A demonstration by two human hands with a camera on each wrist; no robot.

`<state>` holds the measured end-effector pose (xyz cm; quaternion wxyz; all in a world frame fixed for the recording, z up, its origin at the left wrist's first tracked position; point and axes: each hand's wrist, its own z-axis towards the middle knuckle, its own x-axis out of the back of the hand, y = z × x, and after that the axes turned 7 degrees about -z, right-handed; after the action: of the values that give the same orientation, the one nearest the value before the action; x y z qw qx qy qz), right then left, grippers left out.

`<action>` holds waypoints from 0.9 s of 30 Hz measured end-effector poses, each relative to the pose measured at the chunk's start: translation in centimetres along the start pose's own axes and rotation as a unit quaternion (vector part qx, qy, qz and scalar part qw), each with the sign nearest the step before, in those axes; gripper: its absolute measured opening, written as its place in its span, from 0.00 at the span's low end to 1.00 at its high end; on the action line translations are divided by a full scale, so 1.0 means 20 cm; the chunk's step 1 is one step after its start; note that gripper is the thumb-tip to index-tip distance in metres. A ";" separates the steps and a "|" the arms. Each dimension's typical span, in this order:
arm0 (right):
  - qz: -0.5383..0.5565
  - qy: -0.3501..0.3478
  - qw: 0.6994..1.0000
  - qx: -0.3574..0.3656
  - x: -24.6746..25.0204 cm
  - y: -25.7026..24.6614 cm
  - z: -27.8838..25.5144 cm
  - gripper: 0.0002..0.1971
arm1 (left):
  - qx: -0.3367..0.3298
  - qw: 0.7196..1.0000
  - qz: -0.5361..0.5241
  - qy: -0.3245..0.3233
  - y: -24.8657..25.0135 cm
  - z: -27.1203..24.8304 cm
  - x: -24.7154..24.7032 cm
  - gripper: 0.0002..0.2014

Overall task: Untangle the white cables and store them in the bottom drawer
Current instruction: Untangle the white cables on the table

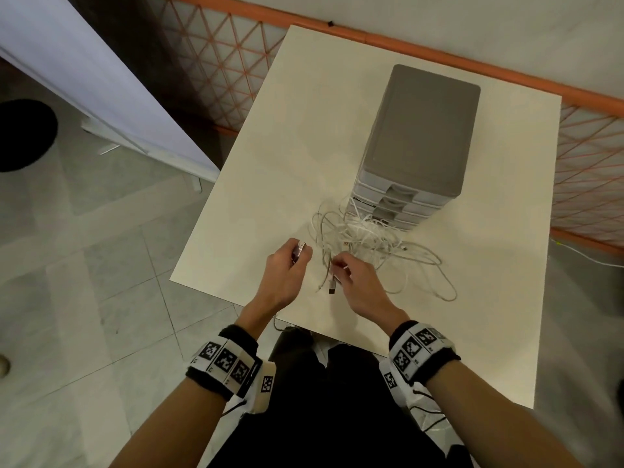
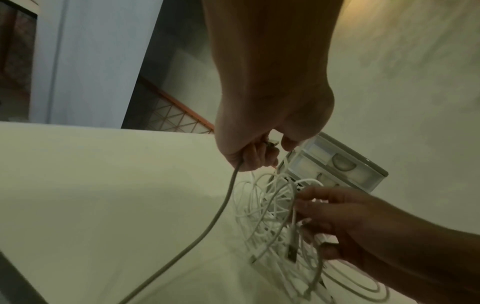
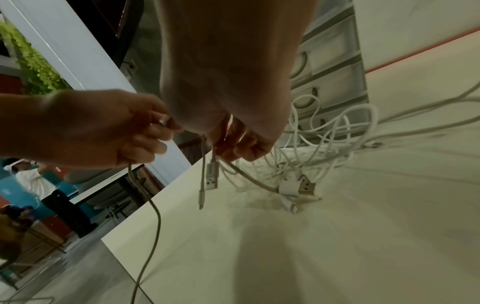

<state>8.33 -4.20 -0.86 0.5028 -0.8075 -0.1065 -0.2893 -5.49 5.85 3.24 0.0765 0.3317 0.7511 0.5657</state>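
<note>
though tangled, cables point(image 1: 364, 238) every direction

I have both forearms reaching forward side by side, each wrist wrapped in a black band carrying black-and-white marker tags. My left hand point(image 1: 287, 271) is raised with its fingers curled, gripping a cable end point(image 1: 300, 247) between thumb and fingers. My right hand point(image 1: 358, 282) sits just beside it, palm down, fingers curled and pinching a few cable strands point(image 3: 209, 164) whose plugs hang below the fingertips.
</note>
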 end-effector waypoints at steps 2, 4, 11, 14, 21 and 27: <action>0.035 0.019 0.999 0.006 0.03 -0.02 -0.03 0.07 | 0.009 1.000 0.005 -0.011 -0.01 0.01 -0.05 0.17; 0.058 0.031 0.998 0.016 0.04 -0.04 -0.05 0.07 | 0.010 0.999 0.008 -0.030 -0.02 0.02 -0.09 0.18; 0.105 0.074 0.992 0.004 0.04 -0.04 -0.06 0.07 | -0.008 0.997 -0.040 -0.062 -0.01 0.06 -0.15 0.09; 0.122 0.095 0.988 -0.003 0.05 -0.07 -0.07 0.07 | -0.022 0.997 -0.042 -0.056 0.01 0.06 -0.15 0.09; 0.095 0.150 0.984 0.015 0.10 -0.09 -0.04 0.05 | -0.045 0.996 -0.038 -0.062 0.07 0.04 -0.07 0.08; -0.094 0.104 0.978 -0.155 0.22 -0.01 -0.03 0.06 | -0.063 0.990 -0.129 -0.007 0.24 -0.03 0.04 0.07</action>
<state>11.65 -5.08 2.04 0.3509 -0.8274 -0.0830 -0.4306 -4.33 6.58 8.02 0.1753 0.2305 0.7498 0.5949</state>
